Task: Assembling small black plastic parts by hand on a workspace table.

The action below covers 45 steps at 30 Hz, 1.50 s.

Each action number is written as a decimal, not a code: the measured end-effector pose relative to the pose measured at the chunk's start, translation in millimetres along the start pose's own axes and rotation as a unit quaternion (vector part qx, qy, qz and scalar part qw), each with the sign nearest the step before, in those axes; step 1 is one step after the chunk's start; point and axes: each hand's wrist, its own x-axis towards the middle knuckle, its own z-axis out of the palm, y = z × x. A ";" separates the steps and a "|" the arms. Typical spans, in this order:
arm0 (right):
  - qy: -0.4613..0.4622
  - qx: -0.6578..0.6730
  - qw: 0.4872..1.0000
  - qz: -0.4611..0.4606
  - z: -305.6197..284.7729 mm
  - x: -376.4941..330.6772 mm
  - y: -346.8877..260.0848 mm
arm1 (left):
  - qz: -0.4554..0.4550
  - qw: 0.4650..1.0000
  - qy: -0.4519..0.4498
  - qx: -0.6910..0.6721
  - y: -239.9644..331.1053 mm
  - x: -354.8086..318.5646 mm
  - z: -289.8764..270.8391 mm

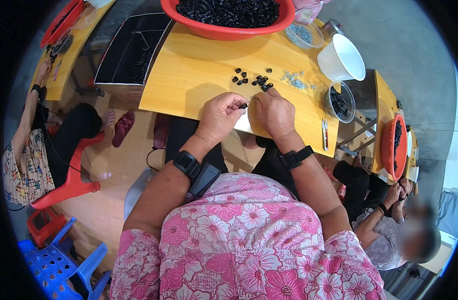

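Over the near edge of the yellow table [189, 65], my left hand [220, 114] pinches a small black plastic part [243, 106] between thumb and fingertips. Just to its right, my right hand [276, 114] is closed with its fingertips together, a short gap away; whatever it grips is too small to make out. Beyond the hands lie several loose black parts [262, 80]. Small clear or silvery pieces [295, 80] are scattered to their right.
A red basin [224, 34] heaped with black parts stands at the table's far side. On the right are a white tub [341, 58], a clear bowl [351, 116] of black parts, a bowl [309, 44] of silvery pieces, and tweezers [325, 134]. Other people sit at both sides.
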 end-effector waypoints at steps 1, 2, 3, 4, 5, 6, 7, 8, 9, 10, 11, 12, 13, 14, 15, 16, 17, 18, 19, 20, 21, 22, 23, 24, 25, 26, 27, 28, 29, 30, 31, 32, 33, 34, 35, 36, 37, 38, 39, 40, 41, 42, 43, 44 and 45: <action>0.001 0.000 1.000 0.000 0.5 -0.5 -0.9 | -0.002 1.000 0.001 -0.007 -0.8 0.0 0.3; -0.002 -0.006 1.000 0.003 0.8 -1.1 -2.3 | -0.003 1.000 0.002 -0.014 -1.6 0.0 0.6; -0.004 -0.013 1.000 0.007 0.9 -2.0 -3.2 | -0.003 1.000 0.002 -0.014 -2.8 0.0 0.5; -0.004 -0.012 1.000 0.007 1.2 -3.0 -2.9 | 0.004 1.000 0.003 -0.009 -3.8 0.0 0.1; 0.004 -0.010 1.000 0.001 1.9 -4.3 -2.0 | 0.010 1.000 0.003 -0.005 -4.8 0.1 0.0; 0.012 -0.008 1.000 -0.004 2.3 -6.1 -0.8 | 0.010 1.000 0.002 -0.005 -4.4 0.2 1.0; 0.012 -0.009 1.000 -0.003 2.5 -8.2 0.8 | 0.014 1.000 0.008 -0.019 -3.9 0.3 2.7; 0.036 0.025 0.999 -0.010 2.4 -10.7 2.6 | 0.017 0.999 0.014 -0.033 -3.4 0.4 3.8; 0.059 0.058 0.996 -0.018 0.9 -12.0 2.1 | 0.017 0.999 0.014 -0.032 -3.2 0.4 3.5; 0.059 0.059 0.996 -0.018 -1.1 -13.6 1.4 | 0.015 0.999 0.011 -0.026 -3.0 0.5 3.2; 0.077 0.109 0.991 -0.011 -3.7 -15.4 0.7 | 0.012 1.000 0.007 -0.021 -2.7 0.3 3.0; 0.096 0.159 0.983 -0.004 -7.2 -16.1 -0.9 | 0.012 1.000 0.007 -0.020 -1.8 0.2 2.7; 0.096 0.159 0.983 -0.004 -9.8 -16.9 -2.5 | 0.008 1.000 0.006 -0.015 -0.5 0.1 2.4; 0.086 0.187 0.979 0.000 -12.2 -17.4 -4.0 | 0.005 1.000 0.004 -0.010 0.1 -0.1 2.2; 0.075 0.214 0.974 0.004 -14.2 -17.8 -4.9 | 0.005 1.000 0.004 -0.009 0.2 -0.2 2.5; 0.076 0.214 0.974 0.005 -15.0 -17.5 -5.8 | 0.007 1.000 0.005 0.002 -0.2 -0.2 2.4; 0.078 0.208 0.975 -0.017 -15.2 -16.9 -7.1 | 0.008 1.000 0.006 0.013 -0.4 -0.2 2.3; 0.080 0.201 0.976 -0.038 -14.9 -16.5 -8.0 | 0.008 1.000 0.005 0.013 -0.6 0.0 2.1; 0.080 0.201 0.976 -0.038 -14.4 -16.3 -8.7 | 0.008 1.000 0.004 0.015 -0.7 0.1 1.9; 0.080 0.192 0.977 -0.041 -13.9 -16.2 -9.5 | 0.008 1.000 0.003 0.016 -0.9 0.2 1.7; 0.080 0.183 0.979 -0.045 -13.5 -15.8 -9.9 | 0.008 1.000 0.003 0.017 -1.0 0.4 2.0; 0.080 0.184 0.979 -0.045 -12.7 -15.5 -9.7 | 0.009 1.000 0.002 0.013 -1.3 0.6 2.5; 0.082 0.177 0.980 -0.049 -11.3 -15.3 -9.3 | 0.010 1.000 0.002 0.010 -1.4 0.6 2.7; 0.084 0.170 0.980 -0.053 -10.5 -15.3 -9.0 | 0.010 1.000 0.002 0.010 -0.8 0.7 2.5; 0.084 0.170 0.980 -0.054 -10.3 -15.0 -8.7 | 0.006 1.000 0.000 0.012 -0.1 0.8 2.1; 0.079 0.157 0.982 -0.062 -10.2 -14.9 -8.4 | 0.001 1.000 -0.002 0.015 0.7 0.8 1.9; 0.075 0.144 0.984 -0.070 -10.1 -14.8 -8.3 | 0.001 1.000 -0.001 0.015 0.9 0.8 1.8; 0.074 0.144 0.984 -0.071 -10.2 -14.8 -8.5 | -0.004 1.000 -0.002 0.008 1.1 0.7 1.9; 0.075 0.119 0.987 -0.081 -10.6 -14.7 -8.8 | -0.009 1.000 -0.003 0.001 1.3 0.7 1.9; 0.075 0.094 0.989 -0.091 -11.3 -14.7 -9.8 | -0.010 1.000 -0.003 0.001 1.7 0.5 1.7; 0.074 0.094 0.989 -0.091 -12.3 -14.8 -11.1 | -0.010 1.000 -0.002 0.005 2.1 0.4 1.4; 0.074 0.057 0.989 -0.111 -13.8 -14.7 -13.0 | -0.009 1.000 -0.002 0.010 2.1 0.3 1.2; 0.075 0.020 0.988 -0.131 -14.8 -14.5 -14.4 | -0.010 1.000 -0.002 0.010 1.7 0.4 1.1; 0.075 0.020 0.988 -0.132 -14.4 -14.7 -14.7 | -0.014 1.000 -0.002 0.004 0.8 0.5 1.0; 0.083 0.014 0.986 -0.142 -13.6 -15.0 -14.9 | -0.018 1.000 -0.002 -0.002 0.3 0.6 0.8; 0.090 0.008 0.984 -0.152 -13.4 -14.9 -15.3 | -0.018 1.000 -0.001 -0.002 0.2 1.1 0.6; 0.090 0.008 0.984 -0.153 -13.9 -15.0 -16.0 | -0.017 1.000 -0.001 -0.006 0.3 1.6 0.4; 0.080 0.014 0.986 -0.148 -15.1 -15.3 -17.1 | -0.015 1.000 0.000 -0.010 0.4 1.8 0.1; 0.070 0.021 0.987 -0.143 -16.2 -15.6 -17.8 | -0.016 1.000 0.000 -0.010 0.8 1.7 -0.2; 0.070 0.020 0.987 -0.143 -14.9 -15.8 -17.4 | -0.013 1.000 0.001 -0.004 1.4 1.7 -0.6; 0.070 0.123 0.984 -0.105 -12.0 -16.3 -16.2 | -0.010 1.000 0.003 0.002 1.7 1.7 -0.8; 0.070 0.225 0.970 -0.066 -9.0 -16.3 -15.7 | -0.009 1.000 0.003 0.002 1.1 1.7 -1.4; 0.070 0.225 0.969 -0.067 -6.9 -17.2 -15.6 | -0.008 1.000 -0.003 -0.011 0.0 1.7 -1.7; 0.057 0.300 0.952 -0.024 -5.3 -18.8 -16.0 | -0.007 1.000 -0.009 -0.024 -0.5 1.9 -2.2; 0.044 0.372 0.927 0.019 -4.0 -21.2 -16.6 | -0.006 1.000 -0.009 -0.023 0.0 1.6 -2.6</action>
